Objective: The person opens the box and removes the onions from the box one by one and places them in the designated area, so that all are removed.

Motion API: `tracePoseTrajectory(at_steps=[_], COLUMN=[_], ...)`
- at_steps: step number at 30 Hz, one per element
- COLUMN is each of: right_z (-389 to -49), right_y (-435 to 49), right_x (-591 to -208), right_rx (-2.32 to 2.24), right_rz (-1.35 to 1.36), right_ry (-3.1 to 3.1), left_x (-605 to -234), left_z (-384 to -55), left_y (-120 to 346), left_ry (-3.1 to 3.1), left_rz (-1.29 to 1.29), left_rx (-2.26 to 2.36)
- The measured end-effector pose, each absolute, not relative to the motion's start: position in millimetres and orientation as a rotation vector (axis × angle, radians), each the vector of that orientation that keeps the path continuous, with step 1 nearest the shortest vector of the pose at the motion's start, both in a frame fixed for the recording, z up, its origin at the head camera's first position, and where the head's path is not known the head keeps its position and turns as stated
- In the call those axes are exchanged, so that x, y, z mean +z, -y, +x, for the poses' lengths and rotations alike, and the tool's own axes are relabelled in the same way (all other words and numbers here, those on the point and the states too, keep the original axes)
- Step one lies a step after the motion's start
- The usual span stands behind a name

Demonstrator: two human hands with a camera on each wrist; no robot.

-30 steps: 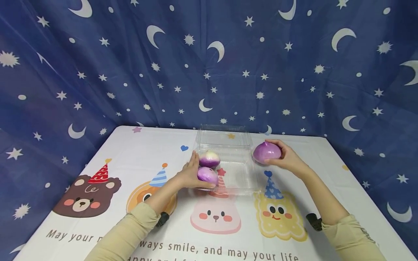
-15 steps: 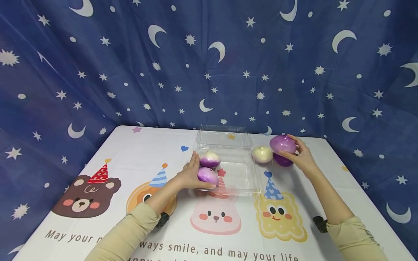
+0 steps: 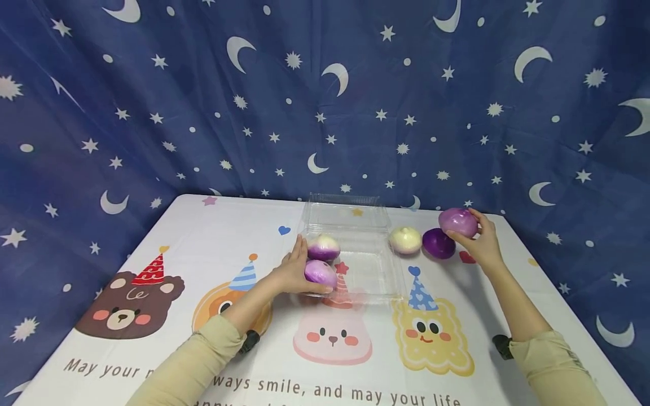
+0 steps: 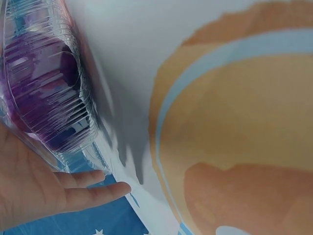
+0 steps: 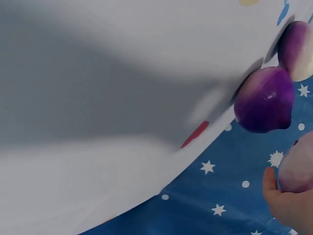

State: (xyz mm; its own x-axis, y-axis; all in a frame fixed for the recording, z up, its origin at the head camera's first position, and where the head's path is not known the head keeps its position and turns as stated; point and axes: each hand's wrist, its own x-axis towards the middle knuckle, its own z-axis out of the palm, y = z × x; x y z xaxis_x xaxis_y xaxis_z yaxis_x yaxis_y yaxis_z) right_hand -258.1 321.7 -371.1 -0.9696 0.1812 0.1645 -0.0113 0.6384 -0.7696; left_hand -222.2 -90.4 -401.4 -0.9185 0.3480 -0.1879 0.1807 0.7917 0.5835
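A blue curtain (image 3: 284,141) with white moons (image 3: 343,79) and stars (image 3: 387,33) hangs behind the far surface (image 3: 244,217). Its white cloth (image 3: 276,341) bears a printed brown bear (image 3: 127,304) at left, a pink animal (image 3: 332,349) near the middle, a yellow biscuit (image 3: 434,349) right of that, and lettering (image 3: 278,386) nearest.

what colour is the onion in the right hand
The onion is glossy pinkish purple, clearest in the head view.

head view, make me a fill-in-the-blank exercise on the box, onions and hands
The box holds ____ onions.
Its lid is ____, not shut.
In the head view, the pale onion outside the box lies to the ____ of the dark purple onion.
The rightmost onion is gripped by the ____ hand.

Missing words: two, open, left, right
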Motion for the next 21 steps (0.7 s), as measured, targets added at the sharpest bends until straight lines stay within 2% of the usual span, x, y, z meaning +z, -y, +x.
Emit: tracePoseTrajectory(at_steps=[21], right_z=[-281], right_y=[-350], right_x=[-385], right_rx=[1.177], right_rz=[-0.316], right_ry=[2.649], left_x=[-399], left_z=[-220], left_y=[92], left_ry=[-2.690], left_rz=[0.385], left_rx=[0.803])
